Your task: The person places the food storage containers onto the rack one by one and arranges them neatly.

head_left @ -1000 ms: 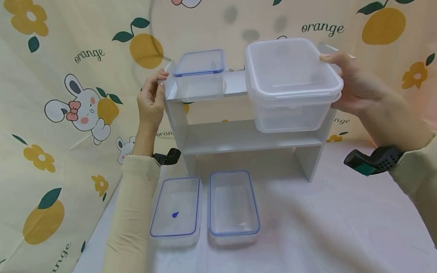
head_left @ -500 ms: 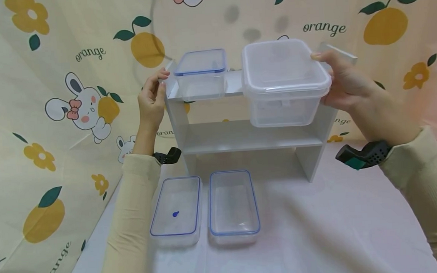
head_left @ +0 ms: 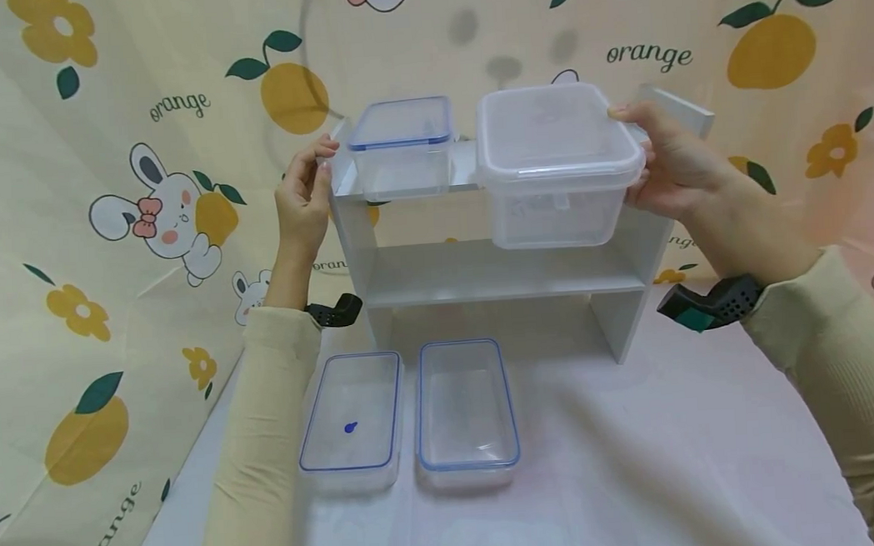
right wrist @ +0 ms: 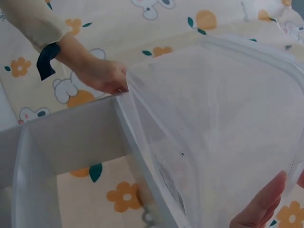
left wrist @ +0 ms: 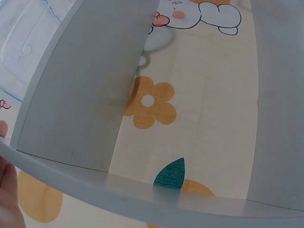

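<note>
My right hand grips a large clear plastic food container with a whitish lid by its right side, thumb on the lid's edge. The container is in front of the right part of the white two-tier shelf, overlapping its top board in the head view. My left hand holds the shelf's left side panel near the top, its fingers at the panel's edge. In the left wrist view only part of that hand shows beside the panel. A smaller blue-rimmed container stands on the top board's left end.
Two flat containers with blue-rimmed lids, a left one with a blue mark and a right one, lie side by side on the white tablecloth before the shelf. A patterned cloth hangs behind and at the left.
My right hand has carried the large container to the left, toward the smaller container on the top board, and its base sits slightly higher in view. My left hand has stayed at the shelf's side.
</note>
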`<action>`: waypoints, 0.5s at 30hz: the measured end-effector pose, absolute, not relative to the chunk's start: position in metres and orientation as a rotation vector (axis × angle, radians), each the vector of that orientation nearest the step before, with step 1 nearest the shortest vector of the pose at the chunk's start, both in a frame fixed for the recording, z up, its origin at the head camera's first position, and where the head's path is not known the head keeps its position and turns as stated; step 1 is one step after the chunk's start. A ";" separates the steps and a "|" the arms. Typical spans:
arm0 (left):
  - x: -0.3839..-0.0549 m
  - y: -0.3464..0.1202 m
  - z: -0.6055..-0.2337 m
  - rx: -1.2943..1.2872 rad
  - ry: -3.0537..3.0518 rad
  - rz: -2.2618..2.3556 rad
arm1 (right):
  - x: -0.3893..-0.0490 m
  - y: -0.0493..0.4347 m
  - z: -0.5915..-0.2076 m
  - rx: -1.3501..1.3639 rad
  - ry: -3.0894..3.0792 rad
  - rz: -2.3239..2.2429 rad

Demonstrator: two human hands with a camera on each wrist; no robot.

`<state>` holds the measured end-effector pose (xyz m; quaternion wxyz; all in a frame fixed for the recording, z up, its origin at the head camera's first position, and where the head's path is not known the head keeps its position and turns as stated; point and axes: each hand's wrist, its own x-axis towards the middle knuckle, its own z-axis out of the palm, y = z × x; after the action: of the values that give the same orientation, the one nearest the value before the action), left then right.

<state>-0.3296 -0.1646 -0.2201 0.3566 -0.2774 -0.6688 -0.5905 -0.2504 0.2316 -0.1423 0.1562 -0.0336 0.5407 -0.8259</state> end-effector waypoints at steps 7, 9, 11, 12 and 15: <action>-0.329 -0.164 -0.219 -0.717 -1.718 -1.531 | -0.256 0.229 -0.140 0.042 1.456 -2.437; -0.329 -0.164 -0.219 -0.713 -1.722 -1.531 | -0.258 0.228 -0.139 0.072 1.441 -2.444; -0.329 -0.164 -0.219 -0.710 -1.727 -1.533 | -0.259 0.228 -0.138 0.083 1.438 -2.441; -0.329 -0.163 -0.219 -0.708 -1.729 -1.534 | -0.260 0.228 -0.138 0.086 1.440 -2.438; -0.328 -0.163 -0.219 -0.705 -1.730 -1.543 | -0.261 0.227 -0.137 0.114 1.427 -2.450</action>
<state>-0.3278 -0.1632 -0.2186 0.3516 -0.2725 -0.6686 -0.5959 -0.2609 0.2273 -0.1374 0.1517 0.0398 0.4970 -0.8534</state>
